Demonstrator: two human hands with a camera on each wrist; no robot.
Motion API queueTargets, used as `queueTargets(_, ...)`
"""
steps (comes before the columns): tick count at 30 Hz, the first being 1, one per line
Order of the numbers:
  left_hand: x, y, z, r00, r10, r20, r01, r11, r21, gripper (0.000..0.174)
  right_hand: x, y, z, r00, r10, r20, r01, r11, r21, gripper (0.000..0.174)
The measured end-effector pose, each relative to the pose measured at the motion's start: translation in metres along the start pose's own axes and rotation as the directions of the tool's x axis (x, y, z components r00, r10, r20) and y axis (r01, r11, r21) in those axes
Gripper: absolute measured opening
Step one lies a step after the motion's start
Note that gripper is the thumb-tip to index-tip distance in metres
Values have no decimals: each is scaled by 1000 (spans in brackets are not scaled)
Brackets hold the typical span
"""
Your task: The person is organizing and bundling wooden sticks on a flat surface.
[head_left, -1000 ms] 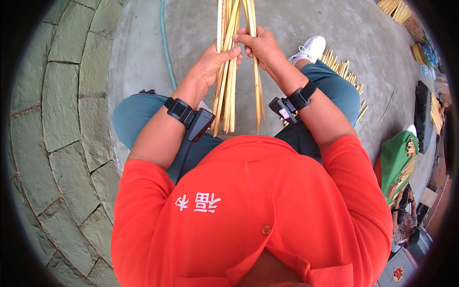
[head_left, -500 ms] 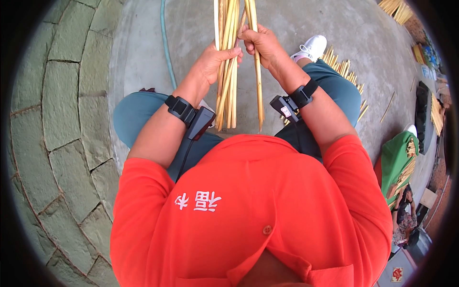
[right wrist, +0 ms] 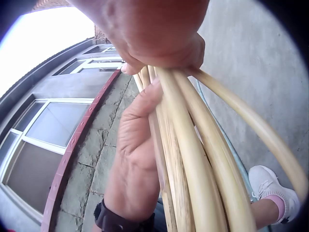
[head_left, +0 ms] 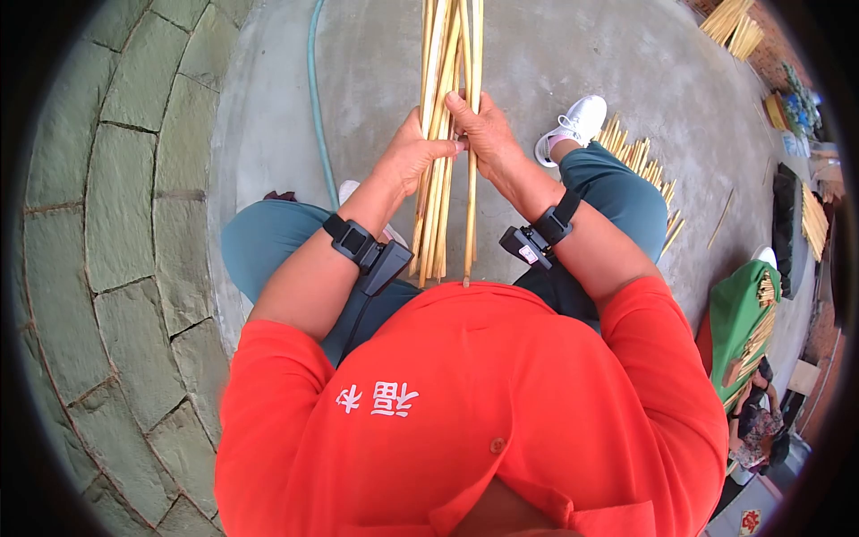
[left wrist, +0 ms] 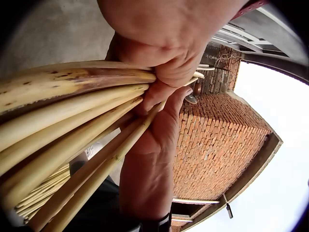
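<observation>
In the head view my left hand [head_left: 410, 161] grips a bundle of long pale-yellow stalks [head_left: 436, 219] with its thumb across them. Close beside it, my right hand [head_left: 488, 139] holds a stalk [head_left: 472, 210] that stands slightly apart on the right. The two hands meet at the thumbs. Seen from the left wrist, smooth stalks [left wrist: 72, 108] fan out toward the camera, one with brown blotches. The right wrist view shows the left hand [right wrist: 140, 130] wrapped round the bundle, below the right hand [right wrist: 149, 34]; the right fingertips are partly hidden.
More stalks [head_left: 640, 157] lie on the concrete floor beside the right leg, near a white shoe [head_left: 573, 130]. A green hose [head_left: 315, 98] runs along the left, next to stone paving [head_left: 130, 197]. At far right, another person in green [head_left: 738, 309] has stalks on the lap.
Both hands and the stalks sit lower in the head view, nearer the body. The right hand has come against the left, and its stalk is closer to the bundle.
</observation>
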State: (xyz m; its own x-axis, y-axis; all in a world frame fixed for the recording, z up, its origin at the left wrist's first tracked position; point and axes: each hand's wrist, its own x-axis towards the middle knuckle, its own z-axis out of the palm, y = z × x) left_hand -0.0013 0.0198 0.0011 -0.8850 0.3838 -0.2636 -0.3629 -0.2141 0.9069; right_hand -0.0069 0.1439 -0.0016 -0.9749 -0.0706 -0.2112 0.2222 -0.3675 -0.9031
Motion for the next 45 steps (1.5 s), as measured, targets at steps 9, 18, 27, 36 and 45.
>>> queueTargets(9, -1, -15, 8, 999, 7, 38, -16, 964, 266, 59, 2, 5, -3, 1000, 27, 0, -27, 989, 148, 37)
queueTargets(18, -7, 5, 10, 969, 14, 248, -195, 661, 725, 80, -4, -11, -5, 993, 118, -5, -118, 991, 69, 22)
queueTargets(27, -19, 50, 14, 945, 141, 297, -255, 882, 395, 37, -25, -43, -5, 997, 80, 15, -81, 974, 213, 17)
queueTargets(36, -45, 75, 22, 902, 322, 287, -408, 855, 321, 23, -61, -65, 12, 979, -37, 199, -7, 977, 213, 25)
queueTargets(45, -55, 89, 36, 867, 373, 330, -441, 884, 156, 56, -99, -101, 38, 979, -182, 87, 172, 978, 119, 23)
